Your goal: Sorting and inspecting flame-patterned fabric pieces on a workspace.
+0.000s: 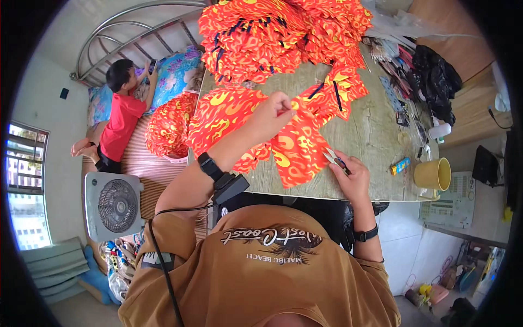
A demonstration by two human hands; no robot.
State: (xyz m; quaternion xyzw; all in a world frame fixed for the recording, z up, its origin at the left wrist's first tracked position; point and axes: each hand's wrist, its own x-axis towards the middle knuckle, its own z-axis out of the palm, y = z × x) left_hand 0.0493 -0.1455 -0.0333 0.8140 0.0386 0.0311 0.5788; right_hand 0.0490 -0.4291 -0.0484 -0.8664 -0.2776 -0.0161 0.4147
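Observation:
Fingers of my left hand (272, 115) are pinched on the upper edge of a flame-print fabric piece (298, 150), red with orange and yellow. The piece hangs toward the table's near edge. My right hand (353, 180) is closed around small thread snips (332, 156), whose pointed metal blades lie against the fabric's right side. Another flat flame-print piece (223, 117) spreads under my left forearm. Just beyond my hands, more flame-print pieces with dark straps (336, 94) lie on the table.
A tall heap of flame-print pieces (256, 38) covers the far part of the wooden table (376, 147). A yellow cup (432, 174) stands at the right edge, near black plastic bags (433, 76). At left are a filled basket (169, 128), a fan (114, 204) and a person lying down (121, 122).

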